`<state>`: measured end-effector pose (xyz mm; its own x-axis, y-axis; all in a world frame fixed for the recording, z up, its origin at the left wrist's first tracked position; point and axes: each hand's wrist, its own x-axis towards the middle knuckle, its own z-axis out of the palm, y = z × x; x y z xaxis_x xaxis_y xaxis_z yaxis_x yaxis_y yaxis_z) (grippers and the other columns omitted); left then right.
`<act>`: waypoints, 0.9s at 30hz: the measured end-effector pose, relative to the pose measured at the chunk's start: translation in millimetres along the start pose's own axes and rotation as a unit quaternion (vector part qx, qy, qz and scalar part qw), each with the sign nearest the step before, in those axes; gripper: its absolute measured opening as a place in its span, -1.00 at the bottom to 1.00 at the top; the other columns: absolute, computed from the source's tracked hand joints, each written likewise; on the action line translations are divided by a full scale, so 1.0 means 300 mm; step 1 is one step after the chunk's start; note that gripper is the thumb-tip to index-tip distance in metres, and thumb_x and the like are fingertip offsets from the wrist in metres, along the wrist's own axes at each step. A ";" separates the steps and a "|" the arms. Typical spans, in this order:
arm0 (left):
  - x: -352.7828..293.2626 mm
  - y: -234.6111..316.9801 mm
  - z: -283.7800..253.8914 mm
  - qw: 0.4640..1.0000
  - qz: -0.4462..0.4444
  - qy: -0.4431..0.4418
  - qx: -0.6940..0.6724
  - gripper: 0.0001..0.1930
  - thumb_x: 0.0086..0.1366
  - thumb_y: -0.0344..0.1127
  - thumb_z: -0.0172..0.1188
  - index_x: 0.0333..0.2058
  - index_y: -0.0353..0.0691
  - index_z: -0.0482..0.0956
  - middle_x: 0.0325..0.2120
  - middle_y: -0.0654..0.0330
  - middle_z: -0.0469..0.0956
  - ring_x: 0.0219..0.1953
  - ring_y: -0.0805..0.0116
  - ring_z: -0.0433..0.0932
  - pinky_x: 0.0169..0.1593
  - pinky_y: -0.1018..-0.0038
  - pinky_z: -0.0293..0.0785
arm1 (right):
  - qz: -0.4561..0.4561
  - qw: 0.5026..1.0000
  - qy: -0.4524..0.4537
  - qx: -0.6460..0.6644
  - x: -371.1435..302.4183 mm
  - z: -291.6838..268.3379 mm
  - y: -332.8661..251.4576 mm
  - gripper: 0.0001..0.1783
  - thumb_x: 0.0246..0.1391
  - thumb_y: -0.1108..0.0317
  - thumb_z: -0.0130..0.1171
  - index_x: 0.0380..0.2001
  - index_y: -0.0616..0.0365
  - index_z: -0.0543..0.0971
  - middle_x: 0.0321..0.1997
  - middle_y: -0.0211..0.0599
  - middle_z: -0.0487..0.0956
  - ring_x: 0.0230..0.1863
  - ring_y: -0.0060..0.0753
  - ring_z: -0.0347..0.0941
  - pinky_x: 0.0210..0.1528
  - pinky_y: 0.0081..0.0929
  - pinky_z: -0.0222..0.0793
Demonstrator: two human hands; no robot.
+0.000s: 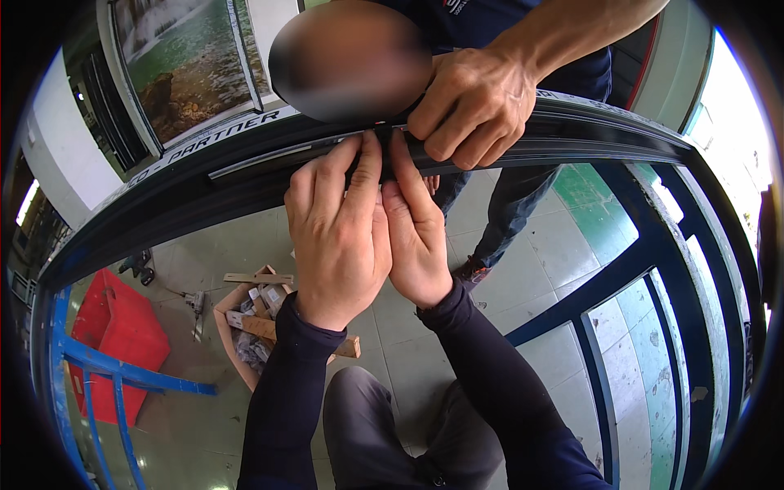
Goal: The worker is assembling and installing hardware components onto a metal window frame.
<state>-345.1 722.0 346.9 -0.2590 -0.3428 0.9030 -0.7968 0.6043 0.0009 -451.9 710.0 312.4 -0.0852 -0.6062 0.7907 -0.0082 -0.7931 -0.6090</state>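
A long black metal profile (245, 181) of a frame runs across the view, bowed by the lens. My left hand (339, 233) lies against it with its fingers close together, the fingertips pressed at the groove. Beside it my right hand (418, 241) reaches up with its index finger to the same spot. Between the two index fingertips sits a small dark piece (384, 135), too small to name. Left of my fingers a thin silvery strip (261, 162) lies along the profile. Another person's closed hand (478, 106) rests on the profile just right of my fingertips.
The other person stands across the profile, leaning in close. Blue metal stand bars (139, 371) are at left, with more blue bars (588, 302) at right. On the tiled floor are a red bin (122, 327), an open cardboard box (233, 327) of scraps, and a power drill (194, 302).
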 end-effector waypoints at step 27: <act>-0.006 0.006 0.002 1.000 -0.008 0.005 0.003 -0.50 0.24 -0.44 0.10 0.19 -0.35 0.47 0.13 0.02 0.44 0.07 0.04 0.38 0.17 0.20 0.26 | 0.055 0.996 -0.009 0.064 -0.005 -0.001 -0.001 -0.45 0.42 0.48 -0.13 0.43 0.13 0.21 0.34 -0.14 0.46 0.14 -0.52 0.43 0.22 -0.53 0.30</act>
<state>-346.4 723.2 345.0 -0.2402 -0.3449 0.9074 -0.8039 0.5946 0.0132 -452.2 711.2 311.2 -0.0601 -0.6897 0.7216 0.1275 -0.7223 -0.6797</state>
